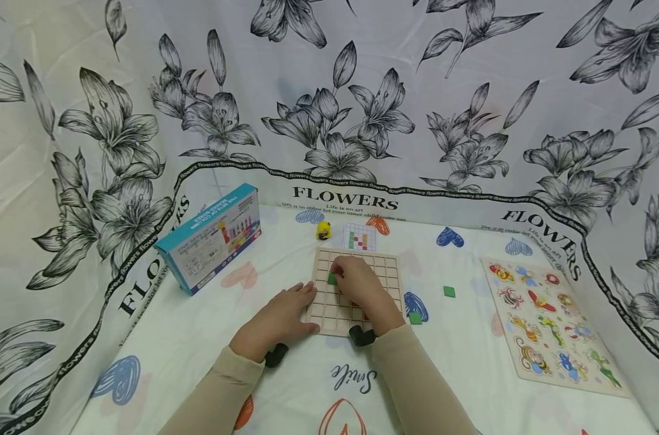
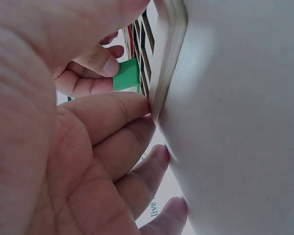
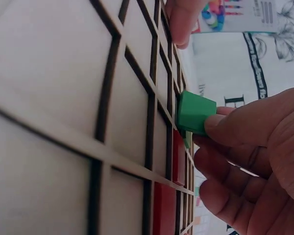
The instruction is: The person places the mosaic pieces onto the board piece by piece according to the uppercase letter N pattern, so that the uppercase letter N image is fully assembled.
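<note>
A wooden grid board (image 1: 326,309) lies on the cloth in front of me. My right hand (image 1: 364,289) is over it, pinching a green square tile (image 3: 197,113) between thumb and fingers. The tile is tilted against the grid in the right wrist view, towards the board's left side. Red tiles (image 3: 165,208) sit in grid squares nearby; a lighter green piece shows partly behind the held tile. My left hand (image 1: 282,314) rests at the board's left edge. Its fingertips (image 2: 143,104) touch that edge in the left wrist view.
A coloured pattern card (image 1: 366,230) and a small yellow toy (image 1: 323,230) are behind the board. Loose green tiles (image 1: 449,292) lie to its right, before an insect puzzle board (image 1: 555,323). A blue-and-white box (image 1: 212,241) stands at left. A flowered curtain (image 1: 335,121) hangs behind.
</note>
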`<state>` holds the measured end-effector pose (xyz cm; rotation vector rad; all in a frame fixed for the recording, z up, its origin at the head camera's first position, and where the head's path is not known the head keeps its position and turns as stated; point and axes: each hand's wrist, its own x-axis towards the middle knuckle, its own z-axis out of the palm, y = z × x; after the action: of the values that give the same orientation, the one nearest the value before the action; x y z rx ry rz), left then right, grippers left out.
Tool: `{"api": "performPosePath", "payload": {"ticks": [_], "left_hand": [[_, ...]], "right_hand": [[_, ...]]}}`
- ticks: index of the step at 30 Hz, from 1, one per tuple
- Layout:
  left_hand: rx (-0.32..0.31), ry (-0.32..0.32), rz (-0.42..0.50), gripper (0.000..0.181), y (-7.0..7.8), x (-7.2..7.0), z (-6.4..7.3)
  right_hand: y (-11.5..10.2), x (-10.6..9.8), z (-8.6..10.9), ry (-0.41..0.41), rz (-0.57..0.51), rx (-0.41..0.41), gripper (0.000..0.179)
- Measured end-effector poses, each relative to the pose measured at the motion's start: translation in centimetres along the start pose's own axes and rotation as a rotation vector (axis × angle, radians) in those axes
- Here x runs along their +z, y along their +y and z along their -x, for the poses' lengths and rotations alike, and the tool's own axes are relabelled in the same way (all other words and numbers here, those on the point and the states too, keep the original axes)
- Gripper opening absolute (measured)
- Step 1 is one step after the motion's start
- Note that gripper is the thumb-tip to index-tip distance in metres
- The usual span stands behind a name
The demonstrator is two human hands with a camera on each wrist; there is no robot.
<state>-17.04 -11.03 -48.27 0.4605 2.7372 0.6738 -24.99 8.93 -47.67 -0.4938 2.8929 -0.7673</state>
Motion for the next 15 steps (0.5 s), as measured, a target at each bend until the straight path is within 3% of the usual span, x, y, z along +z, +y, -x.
{"api": "performPosePath", "payload": {"ticks": [9,15], "left_hand": [[-0.007,0.001,-0.003,0.085,0.23,-0.06,0.01],[-0.006,0.000,-0.009,0.085,0.27,-0.06,0.07]], "right_hand": [[-0.06,0.06,0.66,-0.054,0.022,0.004,0.008],[-0.13,0.16,0.92,-0.043,0.026,0.005,0.008]]}}
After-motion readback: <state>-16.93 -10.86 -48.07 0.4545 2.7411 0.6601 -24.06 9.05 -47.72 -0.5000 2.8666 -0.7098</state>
